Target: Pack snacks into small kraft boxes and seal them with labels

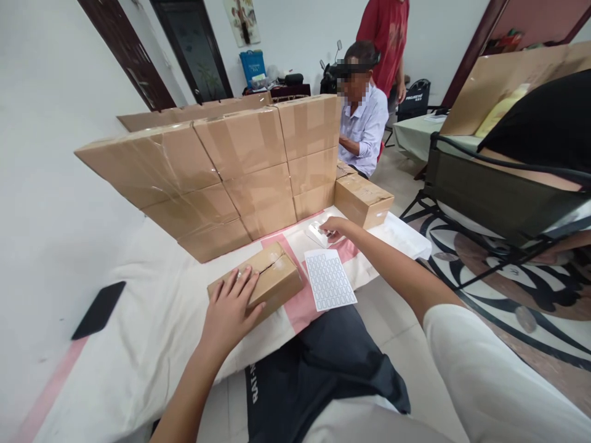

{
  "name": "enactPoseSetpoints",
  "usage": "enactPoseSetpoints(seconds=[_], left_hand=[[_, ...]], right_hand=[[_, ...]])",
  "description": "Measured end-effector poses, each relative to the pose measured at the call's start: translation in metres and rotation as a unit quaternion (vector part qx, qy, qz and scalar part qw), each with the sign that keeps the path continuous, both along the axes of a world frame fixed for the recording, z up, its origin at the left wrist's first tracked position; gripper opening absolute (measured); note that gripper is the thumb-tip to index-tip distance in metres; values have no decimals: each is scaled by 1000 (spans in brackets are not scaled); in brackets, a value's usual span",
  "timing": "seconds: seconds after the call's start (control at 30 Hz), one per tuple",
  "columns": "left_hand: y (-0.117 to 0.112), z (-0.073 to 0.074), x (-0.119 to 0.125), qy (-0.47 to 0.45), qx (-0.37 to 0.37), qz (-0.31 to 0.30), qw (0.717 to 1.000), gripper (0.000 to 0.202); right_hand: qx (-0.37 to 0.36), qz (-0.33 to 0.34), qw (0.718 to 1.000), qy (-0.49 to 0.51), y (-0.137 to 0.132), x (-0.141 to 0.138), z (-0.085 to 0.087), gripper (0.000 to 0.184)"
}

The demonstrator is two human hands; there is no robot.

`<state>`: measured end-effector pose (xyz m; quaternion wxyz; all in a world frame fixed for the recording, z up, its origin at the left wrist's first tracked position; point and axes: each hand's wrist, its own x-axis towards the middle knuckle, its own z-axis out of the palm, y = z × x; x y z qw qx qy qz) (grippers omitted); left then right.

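My left hand (229, 306) lies flat with its fingers spread on top of a small cardboard box (272, 275) that sits on the white cloth in front of me. My right hand (337, 226) reaches further out and closes its fingers on a small white box (317, 233). A white sheet of small labels (329, 279) lies on the cloth between the two hands, just right of the cardboard box.
A wall of taped cardboard boxes (240, 166) stands stacked behind the work area, and another small box (363, 199) sits to its right. A black phone (98, 309) lies at left. A seated person (364, 120) and a standing person (385, 31) are beyond. A folding cot (498, 197) stands at right.
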<state>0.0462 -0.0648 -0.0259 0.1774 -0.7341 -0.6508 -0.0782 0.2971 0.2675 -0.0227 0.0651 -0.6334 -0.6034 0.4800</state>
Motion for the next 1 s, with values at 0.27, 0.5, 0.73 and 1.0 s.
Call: enactPoseSetpoints(seconds=[0.27,0.5,0.73,1.0], left_hand=[[-1,-2,-1,-17,17,-14,1000,61],[-2,-4,0,-35,23,-13,999,60],[-2,-4,1,-53,19,-5,998,61],[-3,-2,3,-86,23,-3,996,61]], right_hand=[[27,-43,994,100,-12,14,-17,18],[48,-82,969,230,-29,33,-46,25],[75,-120,935,327,-40,36,-65,33],[88,-140,926,338,-46,39,-70,34]])
